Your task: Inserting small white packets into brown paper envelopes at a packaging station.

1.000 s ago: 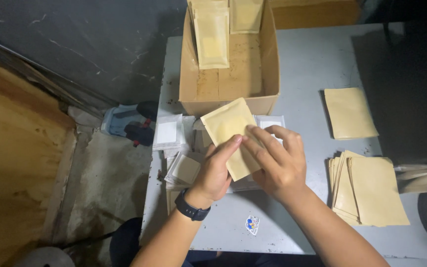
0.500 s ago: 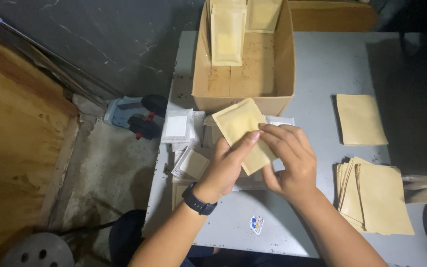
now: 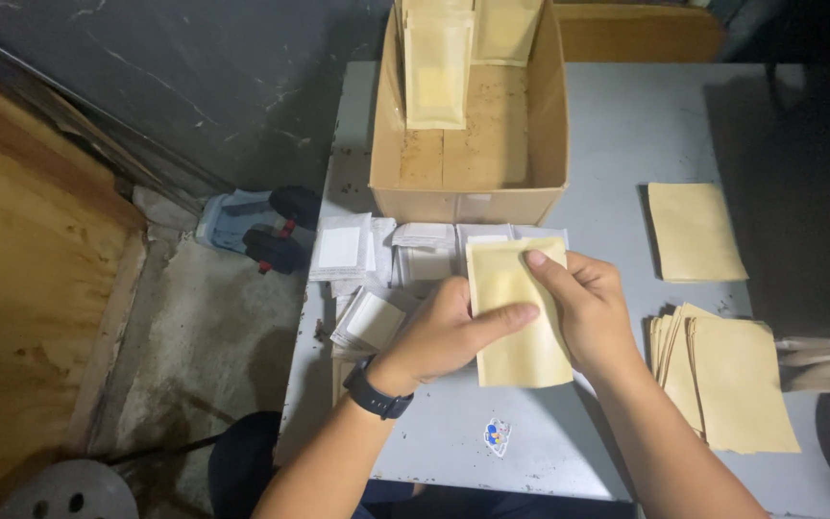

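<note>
A tan pouch (image 3: 516, 312) is held just above the grey surface (image 3: 626, 144), in front of a cardboard box (image 3: 473, 159). The left hand (image 3: 444, 332) and right hand (image 3: 588, 308) both clamp its edges, thumbs lying across its face

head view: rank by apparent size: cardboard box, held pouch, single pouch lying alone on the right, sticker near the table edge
1. Cardboard box, largest by far.
2. Held pouch and single pouch: look about alike. The held one is partly covered by both hands and nearer the camera, so no ranking.
3. Sticker, smallest.
</note>
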